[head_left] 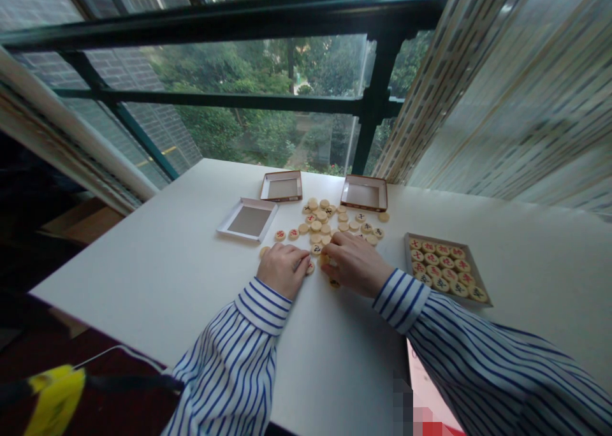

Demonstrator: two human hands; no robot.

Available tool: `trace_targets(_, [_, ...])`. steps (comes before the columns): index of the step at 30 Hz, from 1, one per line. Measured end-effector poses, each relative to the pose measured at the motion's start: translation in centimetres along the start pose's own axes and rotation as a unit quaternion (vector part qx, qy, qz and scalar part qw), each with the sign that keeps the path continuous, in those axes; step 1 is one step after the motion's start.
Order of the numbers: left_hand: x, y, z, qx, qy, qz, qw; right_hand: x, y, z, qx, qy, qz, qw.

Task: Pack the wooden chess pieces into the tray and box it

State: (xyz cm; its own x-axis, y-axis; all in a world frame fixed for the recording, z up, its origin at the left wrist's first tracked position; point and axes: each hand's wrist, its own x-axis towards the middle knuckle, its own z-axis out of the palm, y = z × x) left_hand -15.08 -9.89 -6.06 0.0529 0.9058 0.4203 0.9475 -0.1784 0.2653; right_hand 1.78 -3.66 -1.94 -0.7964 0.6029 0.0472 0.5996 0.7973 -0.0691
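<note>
The loose round pale wooden game discs with red or black marks (329,222) lie scattered on the white table (143,264), just ahead of both hands. The left hand (283,269) and right hand (351,264) rest narrow, fingers curled onto the nearest discs; whether either grips one cannot be told. More discs sit in rows in the shallow grey tray (437,239) to the right. The discs appear light, rigid and smooth, likely to slide. Pinch each by its rim.
</note>
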Motion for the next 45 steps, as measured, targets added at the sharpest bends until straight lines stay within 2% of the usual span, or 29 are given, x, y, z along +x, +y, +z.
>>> trace_targets(7, [0.1,-0.1,0.0,-0.049,0.055,-0.013,0.997,0.1,0.2,0.5,0.031,0.011,0.0,0.999])
trace_targets(10, [0.2,0.3,-0.3,-0.077,0.086,-0.009,0.993,0.2,0.4,0.4,0.112,0.039,0.002,0.993])
trace_targets(12, [0.2,0.6,-0.6,-0.101,0.107,0.002,0.989,0.3,0.6,0.0,0.198,0.052,0.015,0.979])
trace_targets(15, [0.2,1.1,-1.0,-0.13,0.109,0.022,0.985,0.5,0.9,-0.6,0.349,0.019,0.047,0.936])
trace_targets(18, [0.2,1.4,-1.1,-0.144,0.107,0.04,0.983,0.6,1.2,-1.0,0.5,-0.025,0.062,0.864])
trace_targets(20, [0.2,1.4,-1.1,-0.15,0.117,0.048,0.981,0.6,1.4,-1.0,0.561,-0.039,0.063,0.825])
trace_targets(24, [0.2,1.5,-1.1,-0.152,0.129,0.042,0.979,0.4,1.4,-1.0,0.596,-0.067,0.067,0.798])
trace_targets(31, [0.3,1.7,-1.3,-0.144,0.142,0.053,0.978,0.3,1.3,-1.4,0.598,-0.078,0.05,0.796])
trace_targets(41, [0.2,1.5,-1.0,-0.13,0.128,0.054,0.982,0.3,0.9,-1.3,0.566,-0.017,0.046,0.823])
trace_targets(43, [0.2,1.3,-1.1,-0.131,0.137,0.052,0.98,0.3,1.0,-1.2,0.547,0.009,0.047,0.836])
trace_targets(45, [0.2,1.0,-1.3,-0.133,0.156,0.041,0.978,0.2,1.3,-1.0,0.498,0.035,0.049,0.865])
